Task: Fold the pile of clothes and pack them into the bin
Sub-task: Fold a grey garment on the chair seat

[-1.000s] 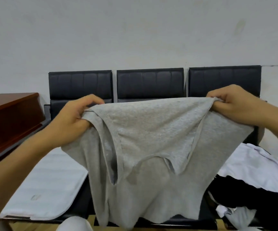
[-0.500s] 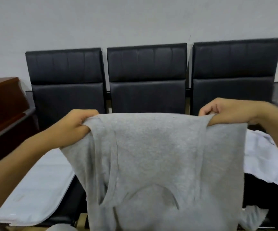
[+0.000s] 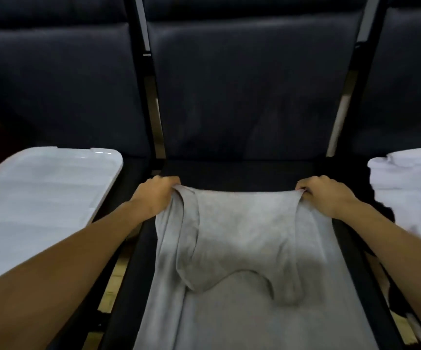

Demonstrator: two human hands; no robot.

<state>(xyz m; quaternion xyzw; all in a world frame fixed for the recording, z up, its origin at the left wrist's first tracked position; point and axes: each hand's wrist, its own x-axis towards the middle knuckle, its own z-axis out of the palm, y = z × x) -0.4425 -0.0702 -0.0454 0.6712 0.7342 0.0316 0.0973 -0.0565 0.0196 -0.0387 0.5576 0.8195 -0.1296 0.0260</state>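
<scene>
A grey tank top (image 3: pixel 239 248) lies spread on the middle black seat (image 3: pixel 242 168), its upper part folded down toward me. My left hand (image 3: pixel 156 194) grips its far left corner. My right hand (image 3: pixel 324 193) grips its far right corner. Both hands rest low on the seat with fingers curled round the cloth. A white bin lid or bin (image 3: pixel 40 195) sits on the left seat. White clothes (image 3: pixel 416 195) lie piled on the right seat, over something dark.
Three black padded chair backs (image 3: pixel 252 79) stand in a row behind the seats. Metal frame bars (image 3: pixel 154 97) separate the seats. Wooden floor (image 3: pixel 118 274) shows in the gaps below.
Both hands have lowered the grey tank top from in front of the chair backs down onto the middle seat. My view has tilted downward and closer.
</scene>
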